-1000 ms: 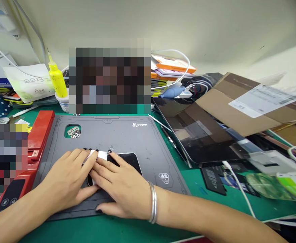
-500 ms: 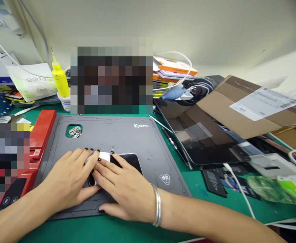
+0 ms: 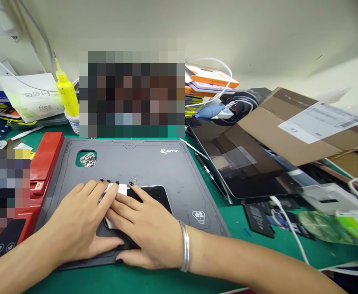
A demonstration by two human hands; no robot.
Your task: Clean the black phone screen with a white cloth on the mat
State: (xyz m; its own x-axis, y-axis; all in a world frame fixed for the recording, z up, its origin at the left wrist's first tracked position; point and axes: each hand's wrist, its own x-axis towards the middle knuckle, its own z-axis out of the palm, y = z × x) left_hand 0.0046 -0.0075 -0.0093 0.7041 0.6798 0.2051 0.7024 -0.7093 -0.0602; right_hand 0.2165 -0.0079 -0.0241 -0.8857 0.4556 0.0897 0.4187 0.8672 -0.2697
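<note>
Gray mat [image 3: 150,169] under left hand [image 3: 82,220], thumb nearer front edge than before

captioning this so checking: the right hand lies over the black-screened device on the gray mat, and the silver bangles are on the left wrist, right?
Not quite: the silver bangles are on the right wrist, not the left, as the head view shows. The right hand does lie over the black-screened device on the gray mat.

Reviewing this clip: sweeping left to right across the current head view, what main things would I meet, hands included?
Red device → left hand → right hand → silver bangles → glossy black panel → brown cardboard.
</note>
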